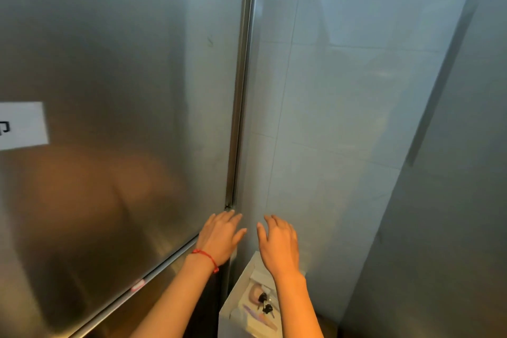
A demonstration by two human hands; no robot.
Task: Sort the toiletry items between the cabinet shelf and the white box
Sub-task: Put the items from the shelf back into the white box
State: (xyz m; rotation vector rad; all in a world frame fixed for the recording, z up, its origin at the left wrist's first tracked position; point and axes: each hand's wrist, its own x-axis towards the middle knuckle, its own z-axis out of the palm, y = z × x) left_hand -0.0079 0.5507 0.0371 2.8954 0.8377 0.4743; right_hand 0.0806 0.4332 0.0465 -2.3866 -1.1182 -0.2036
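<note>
Both hands are empty: the left hand [219,239] rests spread on the steel cabinet door [123,90] at its lower corner, the right hand [278,244] hovers open above the white box [236,307]. The toiletries [260,302] inside look small, light, easily pinched. The door looks slick; its edge probably gives the best purchase.

left hand [219,239]: reaching up and forward, palm down, fingers spread and empty, red string bracelet [205,256] circling the wrist | right hand [279,244]: reaching up beside it, palm down, fingers loosely curled and empty | forearms: bare, both rising from the lower frame edge, hands apart
</note>
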